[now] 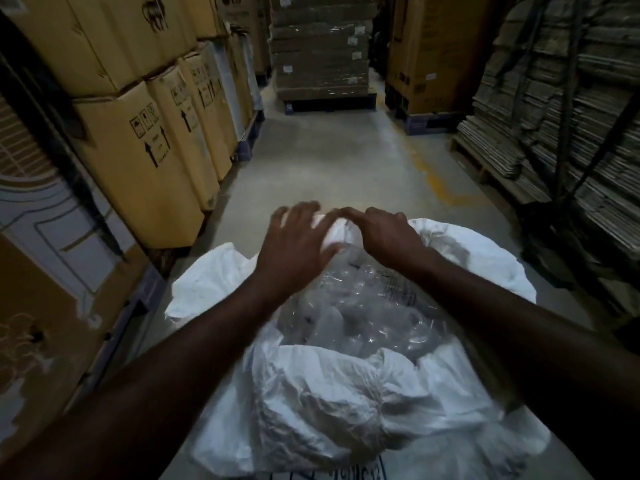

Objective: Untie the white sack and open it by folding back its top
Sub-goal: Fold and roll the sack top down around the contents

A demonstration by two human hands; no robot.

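The white woven sack (346,403) stands on the floor right below me, its mouth wide and its top edge rolled outward in crumpled folds. Inside it shows a clear plastic liner (367,306) with pale contents under it. Both of my arms reach over the sack to the liner's bunched top at the far side. My left hand (294,244) hovers there, blurred, with fingers spread and the thumb against the plastic. My right hand (384,233) curls its fingers down over the bunched plastic, with the index finger pointing toward the left hand. No tie is visible.
Tall yellow cartons (145,150) on pallets line the left side. A wrapped pallet stack (322,46) and another large carton (429,53) stand at the aisle's far end. Racks of flattened cardboard (571,116) fill the right. Bare concrete floor (339,161) runs ahead.
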